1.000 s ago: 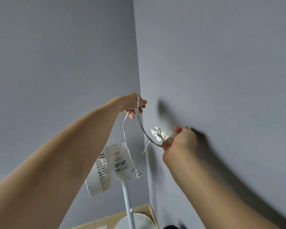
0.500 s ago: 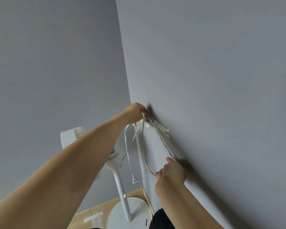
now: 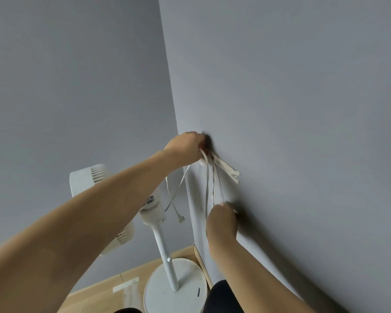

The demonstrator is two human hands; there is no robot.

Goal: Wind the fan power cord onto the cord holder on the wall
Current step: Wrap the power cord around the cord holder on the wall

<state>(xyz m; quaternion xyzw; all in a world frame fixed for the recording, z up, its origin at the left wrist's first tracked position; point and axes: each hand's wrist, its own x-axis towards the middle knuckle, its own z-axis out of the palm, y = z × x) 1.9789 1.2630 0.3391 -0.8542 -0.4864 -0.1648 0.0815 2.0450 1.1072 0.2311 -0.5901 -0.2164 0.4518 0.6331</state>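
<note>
Cord loops hang from wall holder, gripped above by left hand, below by right hand.

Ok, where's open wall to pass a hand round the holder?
Bare wall above and right of the holder. Crowded at its upper end, where the left hand grips the cord, and below, where the right hand pulls the loops.

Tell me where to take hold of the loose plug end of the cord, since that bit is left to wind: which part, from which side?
Pinch the thin cord just above the plug, coming from the room side. That end hangs free, clear of the wall and beside the fan, so the fingers would likely close round it easily there.
</note>
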